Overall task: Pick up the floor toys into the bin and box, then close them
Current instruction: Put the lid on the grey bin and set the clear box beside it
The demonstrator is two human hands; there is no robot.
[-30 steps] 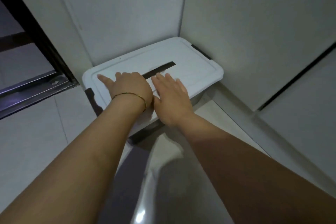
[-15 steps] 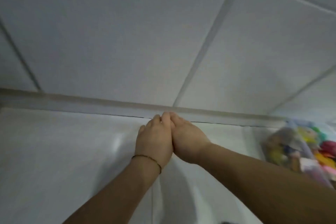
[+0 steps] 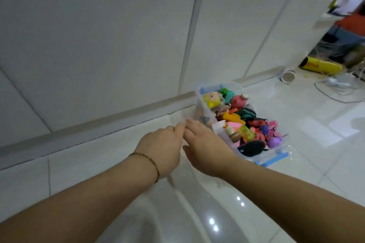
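Observation:
A clear plastic box (image 3: pixel 199 90) with blue latches stands on the white tiled floor against the wall's baseboard. It is open on top and heaped with several colourful small toys (image 3: pixel 238 123). My left hand (image 3: pixel 164 149), with a thin bracelet on the wrist, and my right hand (image 3: pixel 206 149) hover side by side just left of the box. Their fingers are loosely extended and hold nothing. The right fingertips are close to the box's near left wall. A faint clear shape lies on the floor under my hands; I cannot tell what it is. The white bin is out of view.
A white cup (image 3: pixel 288 77) lies on its side by the baseboard at the right. Beyond it are a yellow object (image 3: pixel 320 66), a fan base with cable (image 3: pixel 340 89) and a person in orange (image 3: pixel 351 24). A panelled white wall (image 3: pixel 98 45) fills the back.
My hands left the white bin's shut lid. The view swung right along the wall, and both hands now hover together beside the clear toy box.

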